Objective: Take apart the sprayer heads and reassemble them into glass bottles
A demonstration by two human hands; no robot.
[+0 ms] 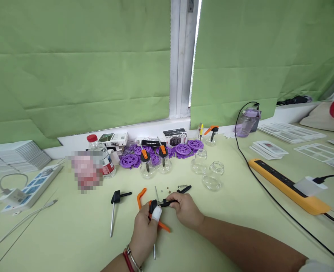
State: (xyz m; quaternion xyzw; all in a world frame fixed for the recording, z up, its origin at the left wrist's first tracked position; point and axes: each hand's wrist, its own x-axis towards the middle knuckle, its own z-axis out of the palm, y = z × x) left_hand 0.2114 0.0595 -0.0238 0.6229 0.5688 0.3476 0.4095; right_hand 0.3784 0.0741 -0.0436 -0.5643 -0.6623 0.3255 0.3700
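My left hand (144,228), its thumb wrapped in white, is closed around a black pump head (153,206) with a metal tube below it. An orange lever (163,226) sticks out under those fingers. My right hand (188,211) pinches a slim black part (167,203) that meets the pump head; whether they are joined I cannot tell. Just beyond lie another orange lever (141,197), a spring (182,186), a black stick-like piece (185,189) and tiny loose bits (167,187). To the left rests a separate black head with a metal tube (116,197).
Glass jars (212,181) stand behind my hands, two with black-and-orange tops (146,160). Purple plastic parts (130,160) and boxes (175,138) line the wall beside a red-capped bottle (107,166). Power strips (288,187) with cables flank both sides.
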